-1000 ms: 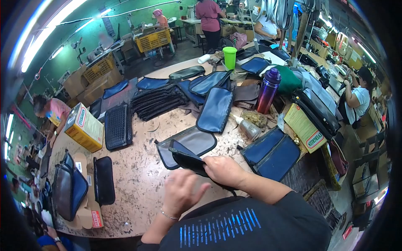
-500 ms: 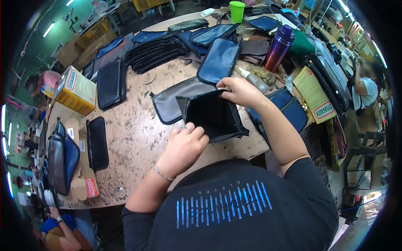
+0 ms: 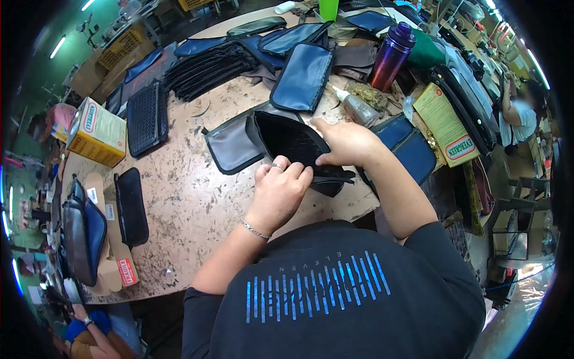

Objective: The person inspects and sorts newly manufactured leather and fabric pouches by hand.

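Observation:
A black pouch [image 3: 293, 139] is held near the table's front edge, its mouth gaping and its dark inside facing me. My left hand [image 3: 278, 194], with a ring and a bracelet, has its fingers curled over the pouch's near edge. At the right side, my right hand [image 3: 351, 143] grips the rim between thumb and fingers. Partly beneath the pouch lies a flat grey panel with dark edging [image 3: 230, 146]. Just beyond sits a blue pouch piece [image 3: 303, 76].
Black pouches [image 3: 209, 69] are stacked behind. A purple bottle [image 3: 391, 57], a glue bottle [image 3: 359, 107] and a yellow tin [image 3: 98, 131] stand or lie around. An open cardboard box [image 3: 110, 263] is at left. Co-workers sit at both sides, one in a white top [image 3: 519, 122].
My right hand has slid from the pouch's far corner down its right side. My left hand has moved right along the near edge, and the mouth has changed from squarish to a slanted, narrower opening.

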The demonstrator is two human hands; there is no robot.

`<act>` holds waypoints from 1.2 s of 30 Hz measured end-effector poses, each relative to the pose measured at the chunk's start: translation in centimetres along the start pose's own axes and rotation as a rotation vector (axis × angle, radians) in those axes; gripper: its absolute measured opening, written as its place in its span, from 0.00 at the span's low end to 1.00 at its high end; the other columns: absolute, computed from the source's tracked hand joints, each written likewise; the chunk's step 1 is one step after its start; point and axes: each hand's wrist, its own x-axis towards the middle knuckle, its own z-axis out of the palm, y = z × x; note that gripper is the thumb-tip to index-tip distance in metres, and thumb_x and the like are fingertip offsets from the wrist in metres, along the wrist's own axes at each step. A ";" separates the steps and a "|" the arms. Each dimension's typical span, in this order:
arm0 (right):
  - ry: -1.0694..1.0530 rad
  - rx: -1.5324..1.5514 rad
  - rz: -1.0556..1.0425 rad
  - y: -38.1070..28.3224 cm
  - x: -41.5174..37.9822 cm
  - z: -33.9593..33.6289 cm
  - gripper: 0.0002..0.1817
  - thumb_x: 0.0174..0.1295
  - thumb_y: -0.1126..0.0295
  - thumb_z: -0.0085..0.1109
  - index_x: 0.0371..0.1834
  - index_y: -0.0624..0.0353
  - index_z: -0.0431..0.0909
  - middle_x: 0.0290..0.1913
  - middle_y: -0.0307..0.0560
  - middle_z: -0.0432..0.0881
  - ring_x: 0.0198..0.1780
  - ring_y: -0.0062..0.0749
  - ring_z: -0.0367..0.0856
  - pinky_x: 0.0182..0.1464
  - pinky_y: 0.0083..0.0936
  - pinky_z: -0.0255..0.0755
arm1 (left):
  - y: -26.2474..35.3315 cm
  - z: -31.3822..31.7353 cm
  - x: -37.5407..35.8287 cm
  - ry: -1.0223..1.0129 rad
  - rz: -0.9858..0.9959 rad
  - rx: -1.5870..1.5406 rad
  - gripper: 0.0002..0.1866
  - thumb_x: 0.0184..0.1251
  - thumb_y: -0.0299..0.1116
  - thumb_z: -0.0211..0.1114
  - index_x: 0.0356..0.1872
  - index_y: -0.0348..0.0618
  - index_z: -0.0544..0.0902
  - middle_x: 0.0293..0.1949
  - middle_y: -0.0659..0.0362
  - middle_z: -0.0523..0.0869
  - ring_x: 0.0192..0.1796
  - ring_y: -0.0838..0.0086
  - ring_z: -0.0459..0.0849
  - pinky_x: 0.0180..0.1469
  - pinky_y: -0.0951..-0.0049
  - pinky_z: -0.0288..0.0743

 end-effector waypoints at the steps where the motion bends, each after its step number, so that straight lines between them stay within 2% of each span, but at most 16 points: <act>1: -0.004 0.000 0.005 0.2 0.1 0.3 0.36 0.41 0.60 0.64 0.55 0.59 0.60 0.33 0.61 0.78 0.39 0.51 0.77 0.42 0.37 0.70 | 0.1 -0.4 0.0 -0.002 0.001 -0.006 0.09 0.44 0.29 0.57 0.31 0.51 0.78 0.32 0.68 0.78 0.37 0.76 0.74 0.40 0.69 0.61; 3: 0.098 0.084 0.013 0.9 0.9 1.1 0.33 0.41 0.71 0.60 0.55 0.57 0.61 0.32 0.60 0.78 0.38 0.50 0.77 0.42 0.37 0.70 | 0.2 -1.3 -0.5 -0.166 0.032 0.014 0.03 0.44 0.27 0.56 0.22 0.49 0.75 0.25 0.67 0.76 0.34 0.75 0.74 0.38 0.70 0.61; 4: 0.168 0.184 0.048 1.5 1.4 0.8 0.31 0.41 0.76 0.55 0.54 0.57 0.62 0.32 0.60 0.78 0.38 0.50 0.77 0.42 0.37 0.70 | 0.3 -1.3 -1.1 -0.103 0.052 -0.021 0.04 0.44 0.27 0.55 0.17 0.49 0.72 0.20 0.65 0.74 0.32 0.74 0.73 0.36 0.69 0.61; 8: 0.221 0.207 -0.019 1.5 3.4 2.4 0.30 0.41 0.76 0.54 0.54 0.56 0.63 0.37 0.60 0.77 0.39 0.48 0.77 0.45 0.35 0.69 | 0.9 -3.1 -1.4 -0.274 0.012 0.085 0.03 0.44 0.28 0.56 0.17 0.50 0.73 0.20 0.66 0.75 0.32 0.73 0.74 0.37 0.67 0.60; 11: 0.147 0.145 0.011 0.3 4.1 1.4 0.27 0.46 0.73 0.56 0.53 0.60 0.63 0.39 0.59 0.77 0.41 0.45 0.77 0.42 0.35 0.70 | -0.4 -2.7 -1.6 -0.176 -0.064 0.034 0.04 0.47 0.29 0.57 0.17 0.49 0.73 0.20 0.66 0.76 0.32 0.73 0.75 0.36 0.67 0.61; 13: -0.106 0.188 0.059 -0.3 4.0 0.4 0.29 0.48 0.64 0.60 0.55 0.56 0.63 0.40 0.58 0.77 0.42 0.46 0.77 0.44 0.35 0.69 | -2.0 -2.8 -1.5 -0.224 -0.147 -0.042 0.04 0.50 0.34 0.59 0.21 0.49 0.76 0.20 0.64 0.76 0.32 0.72 0.76 0.37 0.67 0.61; 14: -0.104 0.152 0.048 -0.2 4.2 0.5 0.28 0.52 0.55 0.57 0.54 0.55 0.65 0.39 0.57 0.78 0.43 0.47 0.77 0.44 0.35 0.69 | -2.5 -3.1 -1.4 -0.238 -0.172 -0.081 0.03 0.50 0.34 0.60 0.22 0.50 0.78 0.21 0.64 0.77 0.32 0.71 0.76 0.36 0.67 0.62; 17: 0.109 0.118 0.027 0.8 4.5 1.8 0.26 0.55 0.50 0.51 0.53 0.55 0.67 0.38 0.58 0.78 0.41 0.47 0.77 0.44 0.36 0.69 | -3.7 -3.8 -1.5 -0.211 -0.177 -0.201 0.03 0.48 0.33 0.62 0.25 0.49 0.80 0.22 0.63 0.79 0.31 0.71 0.76 0.35 0.68 0.63; 19: 0.066 0.149 0.062 0.2 3.6 0.6 0.28 0.58 0.46 0.44 0.51 0.58 0.69 0.42 0.57 0.77 0.46 0.42 0.76 0.48 0.33 0.67 | -4.5 -4.3 -1.4 -0.165 -0.153 -0.276 0.04 0.47 0.32 0.63 0.25 0.48 0.80 0.23 0.62 0.80 0.30 0.70 0.76 0.34 0.70 0.64; 21: 0.087 0.822 -0.397 0.7 3.6 1.3 0.28 0.59 0.48 0.43 0.50 0.62 0.71 0.49 0.53 0.75 0.53 0.35 0.71 0.53 0.29 0.63 | -5.1 -5.1 -1.3 -0.121 -0.142 -0.351 0.06 0.43 0.28 0.65 0.26 0.45 0.81 0.24 0.61 0.81 0.29 0.70 0.76 0.32 0.72 0.67; 23: -0.067 1.246 -0.613 -0.1 2.6 1.2 0.17 0.57 0.61 0.48 0.45 0.58 0.75 0.53 0.47 0.72 0.57 0.33 0.66 0.59 0.26 0.55 | -5.6 -5.7 -1.2 -0.082 -0.154 -0.398 0.07 0.42 0.24 0.65 0.26 0.42 0.81 0.24 0.59 0.81 0.28 0.69 0.77 0.32 0.72 0.69; 26: 0.184 1.004 -0.804 -0.9 2.8 1.5 0.20 0.42 0.57 0.60 0.35 0.59 0.77 0.61 0.55 0.62 0.67 0.41 0.49 0.65 0.39 0.38 | -6.4 -6.6 -1.2 -0.083 -0.192 -0.482 0.07 0.42 0.25 0.64 0.28 0.41 0.80 0.23 0.57 0.80 0.29 0.67 0.77 0.32 0.70 0.69; 27: 0.175 1.061 -0.844 -1.0 2.9 1.5 0.23 0.42 0.55 0.61 0.39 0.58 0.75 0.61 0.57 0.61 0.66 0.43 0.49 0.65 0.40 0.36 | -6.4 -7.0 -1.1 -0.074 -0.196 -0.474 0.07 0.42 0.25 0.64 0.28 0.41 0.80 0.23 0.57 0.80 0.29 0.67 0.77 0.32 0.70 0.69; 29: 0.134 1.246 -0.884 -1.6 3.0 1.4 0.21 0.41 0.59 0.65 0.39 0.53 0.76 0.57 0.49 0.67 0.64 0.40 0.55 0.64 0.35 0.44 | -6.2 -7.7 -0.8 -0.086 -0.250 -0.344 0.07 0.45 0.30 0.63 0.27 0.42 0.80 0.22 0.57 0.79 0.29 0.66 0.77 0.30 0.69 0.68; 33: 0.203 0.918 -0.666 -3.2 1.3 -0.5 0.19 0.39 0.66 0.68 0.36 0.56 0.75 0.41 0.40 0.76 0.52 0.32 0.65 0.55 0.27 0.59 | -5.3 -7.1 -0.6 -0.061 -0.180 -0.249 0.08 0.48 0.35 0.62 0.27 0.43 0.79 0.21 0.56 0.78 0.29 0.64 0.78 0.30 0.67 0.67; 36: 0.240 0.579 -0.616 -1.2 2.5 0.3 0.12 0.37 0.77 0.66 0.27 0.57 0.76 0.36 0.43 0.73 0.49 0.35 0.66 0.50 0.26 0.62 | -6.0 -6.3 -0.5 -0.316 -0.252 -0.209 0.11 0.48 0.41 0.62 0.29 0.45 0.79 0.23 0.53 0.80 0.31 0.60 0.79 0.32 0.65 0.68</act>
